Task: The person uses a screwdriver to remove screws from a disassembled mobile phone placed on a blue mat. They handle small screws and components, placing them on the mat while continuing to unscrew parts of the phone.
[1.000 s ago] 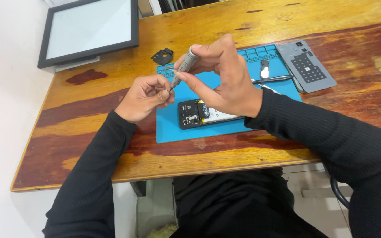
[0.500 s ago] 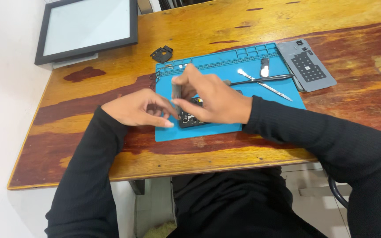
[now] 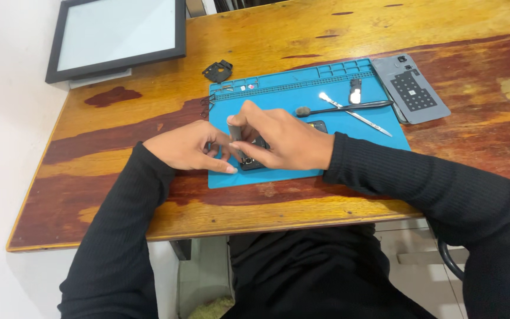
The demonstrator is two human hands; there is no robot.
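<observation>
My right hand grips a slim grey screwdriver, held upright with its tip down on an opened dark phone. The phone lies on a blue work mat and my hands cover most of it. My left hand rests at the mat's left edge, fingertips pressed against the phone's left end and next to the screwdriver.
On the mat lie a black spudger, a thin metal pry tool and a small dark part. A grey phone back cover sits at the mat's right. A black plastic piece and a framed screen panel lie farther back on the wooden table.
Both hands came down from above the mat onto the phone. The screwdriver went from being held up between my fingers to standing tip-down on the phone.
</observation>
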